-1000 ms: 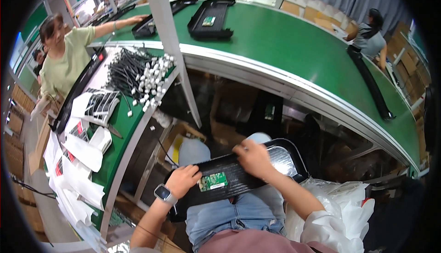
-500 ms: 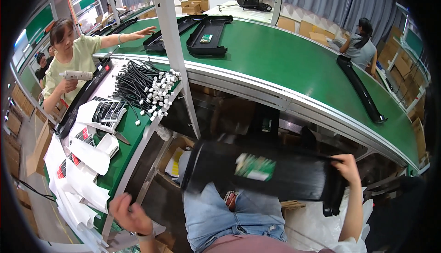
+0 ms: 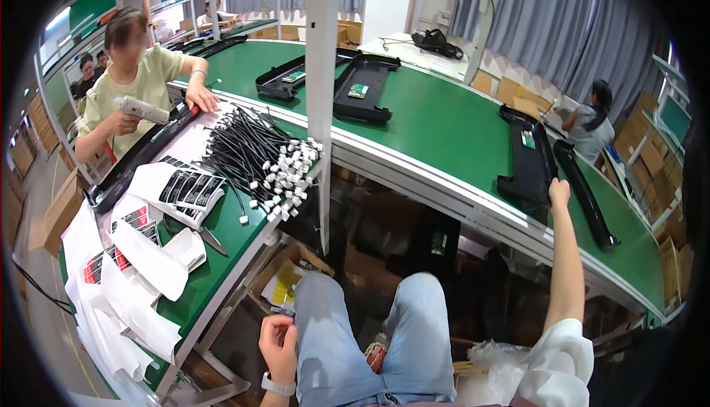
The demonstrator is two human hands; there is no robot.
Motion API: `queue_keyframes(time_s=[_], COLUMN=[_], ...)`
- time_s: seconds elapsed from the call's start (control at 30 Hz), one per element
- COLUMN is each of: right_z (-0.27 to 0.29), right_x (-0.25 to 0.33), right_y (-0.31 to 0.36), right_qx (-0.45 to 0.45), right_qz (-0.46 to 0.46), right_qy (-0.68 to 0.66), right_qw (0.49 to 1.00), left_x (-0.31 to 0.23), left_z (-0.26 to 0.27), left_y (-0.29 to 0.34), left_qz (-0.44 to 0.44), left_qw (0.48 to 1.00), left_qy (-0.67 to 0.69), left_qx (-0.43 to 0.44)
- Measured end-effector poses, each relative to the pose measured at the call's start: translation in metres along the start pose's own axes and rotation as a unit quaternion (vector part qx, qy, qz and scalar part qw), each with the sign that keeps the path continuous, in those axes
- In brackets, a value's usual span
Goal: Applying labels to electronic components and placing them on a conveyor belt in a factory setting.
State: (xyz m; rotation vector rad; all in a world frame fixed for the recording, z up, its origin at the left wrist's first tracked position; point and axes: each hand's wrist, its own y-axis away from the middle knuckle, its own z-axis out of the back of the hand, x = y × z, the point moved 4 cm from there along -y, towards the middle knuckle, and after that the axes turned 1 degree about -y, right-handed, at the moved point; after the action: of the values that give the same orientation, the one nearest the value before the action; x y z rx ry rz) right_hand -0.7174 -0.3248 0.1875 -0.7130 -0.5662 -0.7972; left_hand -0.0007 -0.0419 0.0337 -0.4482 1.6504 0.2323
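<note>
On the green conveyor belt at right lies a black plastic housing (image 3: pixel 527 161), a long shallow tray shape, with a small green circuit board (image 3: pixel 528 139) inside. My right hand (image 3: pixel 560 194), arm stretched out, grips the housing's near right corner. Close beside it on the belt is a narrow glossy black cover strip (image 3: pixel 588 196). Near my left thigh, my left hand (image 3: pixel 279 344) is raised with its fingers curled in, and nothing shows in it.
A post (image 3: pixel 321 96) stands between the belt and the left side table. Black cables with white connectors (image 3: pixel 277 174), printed label sheets (image 3: pixel 188 192) and scissors (image 3: pixel 214 241) cover that table. A co-worker (image 3: pixel 133 82) there holds a glue gun (image 3: pixel 144 110). More black housings (image 3: pixel 362 104) lie on the belt.
The black housing has gone from above my lap onto the belt at right, carried by my right hand. My left hand has moved right, beside my thigh. The co-worker's outstretched arm has come back.
</note>
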Motion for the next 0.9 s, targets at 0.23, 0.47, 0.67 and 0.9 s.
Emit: queue_keyframes(time_s=[0.23,0.47,0.67,0.9], right_z=[-0.121,-0.256,-0.205,-0.022], right_x=[0.278,0.412,0.393,0.294], right_y=[0.211,0.348,0.334,0.315], right_qx=[0.107,0.149,0.106,-0.035], right_qz=[0.556,0.62,0.695,0.666], right_qy=[-0.043,0.106,-0.016,-0.167], right_qw=[0.823,0.763,0.711,0.727], left_x=[0.022,0.026,0.023,-0.006], left_z=[0.027,-0.02,-0.019,-0.09], left_y=[0.01,0.006,0.007,-0.026], left_qz=[0.1,0.124,0.133,0.044], left_qw=[0.99,0.992,0.99,0.987], left_qy=[-0.032,0.028,0.033,0.11], left_qx=[-0.092,-0.01,-0.018,0.109])
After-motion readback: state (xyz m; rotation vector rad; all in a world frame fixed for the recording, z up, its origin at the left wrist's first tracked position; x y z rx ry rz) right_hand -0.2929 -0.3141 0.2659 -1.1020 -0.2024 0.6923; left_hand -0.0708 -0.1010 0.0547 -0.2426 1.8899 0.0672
